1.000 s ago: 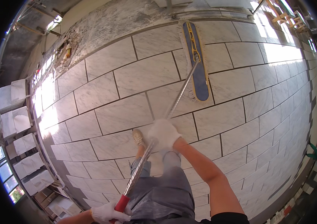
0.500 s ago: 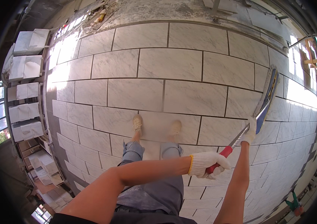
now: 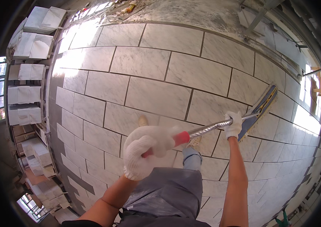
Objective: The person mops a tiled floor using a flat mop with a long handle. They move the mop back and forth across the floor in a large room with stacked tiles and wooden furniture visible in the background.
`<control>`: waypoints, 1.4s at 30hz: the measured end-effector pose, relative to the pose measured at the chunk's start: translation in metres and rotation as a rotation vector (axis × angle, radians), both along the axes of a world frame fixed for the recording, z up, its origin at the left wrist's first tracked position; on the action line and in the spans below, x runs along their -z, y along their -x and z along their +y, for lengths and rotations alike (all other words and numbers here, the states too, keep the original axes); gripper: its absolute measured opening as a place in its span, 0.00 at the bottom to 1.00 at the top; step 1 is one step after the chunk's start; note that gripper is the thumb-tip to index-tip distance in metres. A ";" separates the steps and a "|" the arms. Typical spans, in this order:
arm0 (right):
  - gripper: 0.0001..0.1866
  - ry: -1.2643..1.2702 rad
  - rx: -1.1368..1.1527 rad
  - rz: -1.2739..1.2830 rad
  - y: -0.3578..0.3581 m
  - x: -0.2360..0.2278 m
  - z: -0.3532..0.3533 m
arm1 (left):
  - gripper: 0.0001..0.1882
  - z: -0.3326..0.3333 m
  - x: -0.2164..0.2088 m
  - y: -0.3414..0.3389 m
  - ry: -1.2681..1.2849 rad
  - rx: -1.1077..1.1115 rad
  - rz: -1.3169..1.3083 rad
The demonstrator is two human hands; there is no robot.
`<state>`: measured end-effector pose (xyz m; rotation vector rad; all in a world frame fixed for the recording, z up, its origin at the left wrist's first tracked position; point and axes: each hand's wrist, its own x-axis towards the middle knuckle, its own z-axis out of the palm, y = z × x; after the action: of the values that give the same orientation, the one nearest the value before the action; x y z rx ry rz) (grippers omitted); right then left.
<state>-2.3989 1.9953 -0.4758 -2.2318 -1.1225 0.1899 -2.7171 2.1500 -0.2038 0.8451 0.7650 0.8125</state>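
The left hand (image 3: 139,151), in a white knitted glove, is closed around the red grip (image 3: 182,138) at the near end of a mop; the right hand (image 3: 234,125), also gloved in white, grips the shiny metal pole (image 3: 210,129) farther along, close to the mop head (image 3: 259,110); that head, long, flat and blue with a yellow frame and pale fringe, lies slantwise on the floor (image 3: 156,92) to the person's right, just beyond the right hand; the floor is of pale grey-veined tiles with dark joints; one light shoe (image 3: 143,120) shows just above the left hand; a grey apron (image 3: 164,191) covers the person's lap; stacks of pale slabs (image 3: 30,72) stand along the left side.
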 end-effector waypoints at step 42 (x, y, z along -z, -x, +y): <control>0.17 0.314 -0.062 -0.074 0.331 -0.061 -0.045 | 0.15 -0.076 -0.026 0.308 0.039 -0.199 0.061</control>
<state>-2.7298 1.9505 -0.4146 -2.4968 -1.2753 0.3317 -3.0249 2.0742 -0.1780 0.7693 0.9267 0.9481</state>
